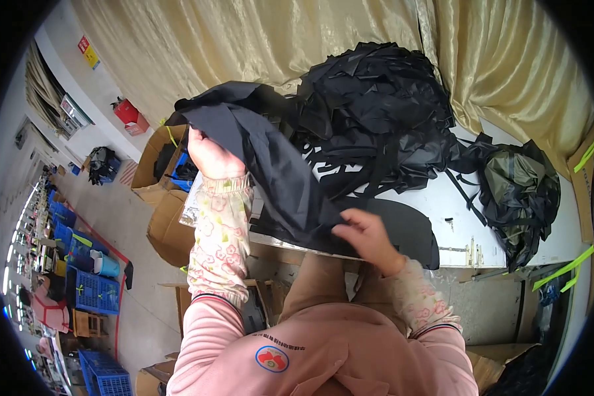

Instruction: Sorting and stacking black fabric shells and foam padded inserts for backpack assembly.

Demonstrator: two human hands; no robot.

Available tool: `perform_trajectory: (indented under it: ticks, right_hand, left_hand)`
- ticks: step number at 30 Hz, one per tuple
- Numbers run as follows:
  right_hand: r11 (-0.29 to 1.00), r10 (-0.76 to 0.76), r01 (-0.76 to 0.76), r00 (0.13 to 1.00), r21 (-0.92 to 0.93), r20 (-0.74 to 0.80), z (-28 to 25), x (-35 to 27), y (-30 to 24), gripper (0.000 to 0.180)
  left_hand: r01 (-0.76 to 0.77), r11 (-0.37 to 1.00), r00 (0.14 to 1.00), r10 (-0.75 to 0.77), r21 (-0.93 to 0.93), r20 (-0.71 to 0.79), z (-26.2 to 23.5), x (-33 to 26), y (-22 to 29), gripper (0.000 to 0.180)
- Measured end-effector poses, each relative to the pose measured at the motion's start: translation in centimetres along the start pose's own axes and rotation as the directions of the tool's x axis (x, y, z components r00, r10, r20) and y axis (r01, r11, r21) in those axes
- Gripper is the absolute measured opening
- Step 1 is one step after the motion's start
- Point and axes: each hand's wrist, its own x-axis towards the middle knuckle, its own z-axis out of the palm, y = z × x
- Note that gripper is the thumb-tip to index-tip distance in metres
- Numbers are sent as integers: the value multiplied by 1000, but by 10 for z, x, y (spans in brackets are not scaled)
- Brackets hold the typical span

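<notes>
The left hand [211, 157] gripped the upper edge of a black fabric panel [277, 178], fingers closed over it and lifted clear of the table. The right hand [368, 237] pinched the panel's lower edge. Just beyond the grip lay a heap of black fabric pieces and straps [376, 112] on the white worktable [455, 218]; farther right sat a dark olive bag [518, 191]. Behind the heap hung a gold curtain [244, 39].

counter [465, 228]: white top, metal hinge at front edge | on it: big heap of black fabric pieces & straps [376, 112] at back-centre | dark olive/black bag bundle [518, 191] at R end | flat black panel [402, 228] near front edge
</notes>
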Motion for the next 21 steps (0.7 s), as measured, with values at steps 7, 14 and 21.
perform_trajectory:
  ticks: [7,14,21]
  right_hand:
    - [865,-211,329,923,379,-322,-79,15,-101,7]
    - [956,-140,293,525,-23,840,-40,-2,-145,40]
    - [456,-495,390,858,-800,137,1,37,-98,82]
  left_hand:
    - [66,977,985,-31,204,-172,-36,-18,-2,18]
    - [166,973,981,-147,162,-125,-74,-37,-38,21]
    - [226,950,974,-213,214,-81,-64,-70,-59,21]
